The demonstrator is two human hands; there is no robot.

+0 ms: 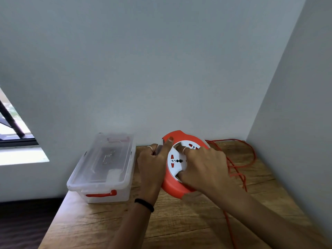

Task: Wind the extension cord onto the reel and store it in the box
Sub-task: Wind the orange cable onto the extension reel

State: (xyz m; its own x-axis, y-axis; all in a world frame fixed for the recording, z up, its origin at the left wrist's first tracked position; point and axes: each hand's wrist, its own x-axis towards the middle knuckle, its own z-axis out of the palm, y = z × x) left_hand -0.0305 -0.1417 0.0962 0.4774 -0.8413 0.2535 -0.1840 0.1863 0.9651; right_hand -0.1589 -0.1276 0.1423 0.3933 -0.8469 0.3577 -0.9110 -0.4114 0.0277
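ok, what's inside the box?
The box is shut under its clear lid. Through it shows a small metallic-looking item and a pale patch; glare keeps me from telling what they are. No cord inside.

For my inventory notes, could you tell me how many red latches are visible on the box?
2: one latch on the box's near end, one latch on its far end, seen through the lid. No others show.
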